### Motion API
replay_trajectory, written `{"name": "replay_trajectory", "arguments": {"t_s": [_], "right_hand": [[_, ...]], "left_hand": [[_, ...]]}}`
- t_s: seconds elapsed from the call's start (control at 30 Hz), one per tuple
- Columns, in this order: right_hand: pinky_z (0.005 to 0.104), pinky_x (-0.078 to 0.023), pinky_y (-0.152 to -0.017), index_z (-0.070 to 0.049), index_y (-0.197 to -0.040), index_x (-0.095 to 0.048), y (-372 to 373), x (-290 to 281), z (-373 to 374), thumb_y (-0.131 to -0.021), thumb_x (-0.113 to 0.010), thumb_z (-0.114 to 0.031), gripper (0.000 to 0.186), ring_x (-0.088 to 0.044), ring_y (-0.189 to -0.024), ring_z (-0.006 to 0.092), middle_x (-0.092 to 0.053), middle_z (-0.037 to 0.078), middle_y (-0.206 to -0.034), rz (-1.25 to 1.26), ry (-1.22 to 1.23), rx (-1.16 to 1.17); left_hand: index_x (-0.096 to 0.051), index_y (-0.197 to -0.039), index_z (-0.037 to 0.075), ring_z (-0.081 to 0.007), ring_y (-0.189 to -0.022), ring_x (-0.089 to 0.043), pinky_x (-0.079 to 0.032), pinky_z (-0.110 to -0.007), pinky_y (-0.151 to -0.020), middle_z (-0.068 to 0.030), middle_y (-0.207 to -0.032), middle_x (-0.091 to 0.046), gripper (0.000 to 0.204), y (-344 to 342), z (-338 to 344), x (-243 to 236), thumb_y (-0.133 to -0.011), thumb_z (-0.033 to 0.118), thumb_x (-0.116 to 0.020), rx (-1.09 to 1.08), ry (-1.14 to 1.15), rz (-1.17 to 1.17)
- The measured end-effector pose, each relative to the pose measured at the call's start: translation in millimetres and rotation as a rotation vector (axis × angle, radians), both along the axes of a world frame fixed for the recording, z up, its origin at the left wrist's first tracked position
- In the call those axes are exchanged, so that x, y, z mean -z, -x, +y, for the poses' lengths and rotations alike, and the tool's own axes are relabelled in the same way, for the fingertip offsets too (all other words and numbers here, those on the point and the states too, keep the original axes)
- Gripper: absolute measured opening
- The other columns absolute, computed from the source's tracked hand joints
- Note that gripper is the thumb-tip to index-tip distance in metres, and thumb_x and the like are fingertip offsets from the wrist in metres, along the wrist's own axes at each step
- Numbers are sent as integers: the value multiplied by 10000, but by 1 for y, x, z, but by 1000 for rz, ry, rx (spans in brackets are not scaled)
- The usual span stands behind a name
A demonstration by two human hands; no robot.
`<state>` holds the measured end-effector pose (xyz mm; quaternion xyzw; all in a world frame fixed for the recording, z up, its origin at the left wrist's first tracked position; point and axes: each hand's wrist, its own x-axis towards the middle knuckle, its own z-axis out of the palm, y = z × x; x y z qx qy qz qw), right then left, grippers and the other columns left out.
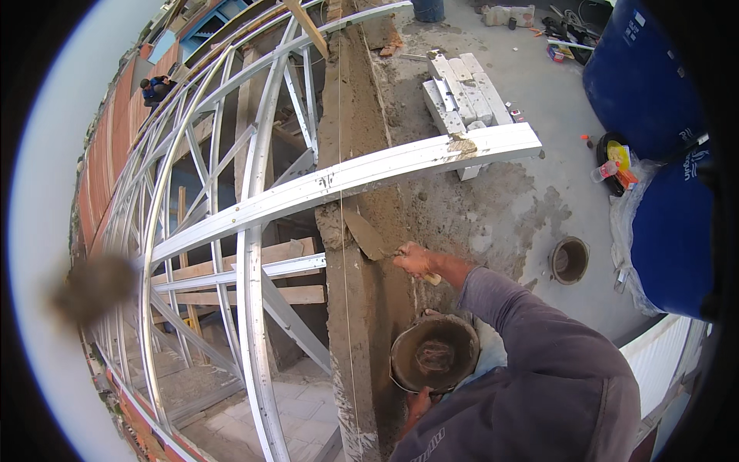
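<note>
My right hand (414, 260) grips a mason's trowel with a pale handle (433, 279); its mortar-coated blade (368, 235) lies against the rough mortared wall top (362, 296), just below a long white metal beam (346, 179) that crosses the wall. Beside the blade, a thin string line (344, 300) runs along the wall. My left hand (419, 402) holds a dirty bucket (435, 339) by its lower rim, at the bottom of the view; mortar residue shows inside it.
Left of the wall is an open metal roof frame (254, 285) over a drop. A co-worker (156, 91) is on the far left roof. White blocks (466, 88), blue barrels (662, 223), a small bucket (570, 258) and scattered items stand on the concrete floor at right.
</note>
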<state>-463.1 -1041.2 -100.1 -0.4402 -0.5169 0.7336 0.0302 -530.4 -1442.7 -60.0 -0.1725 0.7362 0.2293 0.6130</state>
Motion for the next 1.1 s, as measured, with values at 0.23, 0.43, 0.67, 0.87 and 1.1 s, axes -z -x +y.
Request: {"name": "replay_trajectory", "arguments": {"t_s": [0.23,0.43,0.67,0.87,1.1], "right_hand": [[466,-566,-816,62,-1020,-708,-67,-40,-27,-871,-612,-372,468,-713,-927,398,-699,309,-953,-416,-530,-401],[506,-577,-789,-41,-993,-728,-208,-116,-101,-868,-613,-315,322,-714,-924,394,-718,227,-990,-595,-757,-272],[506,-570,-789,-51,-1067,-699,-344,-132,-135,-918,-578,-272,293,-699,-908,424,-710,210,-1033,-292,-952,-70],[525,-541,-792,-4,-961,-657,-456,-95,-77,-879,-624,-321,329,-681,-895,455,-702,264,-941,-599,-644,86],[532,-521,-823,53,-974,-630,-625,-90,-47,-847,-670,-338,413,-662,-927,473,-677,306,-968,-695,-579,485]], "left_hand": [[-321,-1339,-2,-311,-1039,-638,-604,-407,-740,-183,-1250,-517,603,-14,47,-2,-823,13,-631,15,-44,22],[-353,-1300,11,-332,-1002,-645,-605,-442,-678,-196,-1224,-531,523,-32,116,0,-858,37,-631,196,-109,75],[-414,-1214,-8,-296,-768,-642,-559,-405,-566,-197,-1047,-583,450,-98,221,8,-836,63,-646,202,-390,152],[-478,-1225,-15,-312,-902,-651,-566,-414,-633,-176,-1136,-586,502,-210,343,-4,-785,83,-698,470,-431,468],[-517,-1227,-42,-290,-859,-681,-558,-399,-581,-195,-1083,-626,489,-331,442,-30,-810,114,-717,398,-519,366]]}}
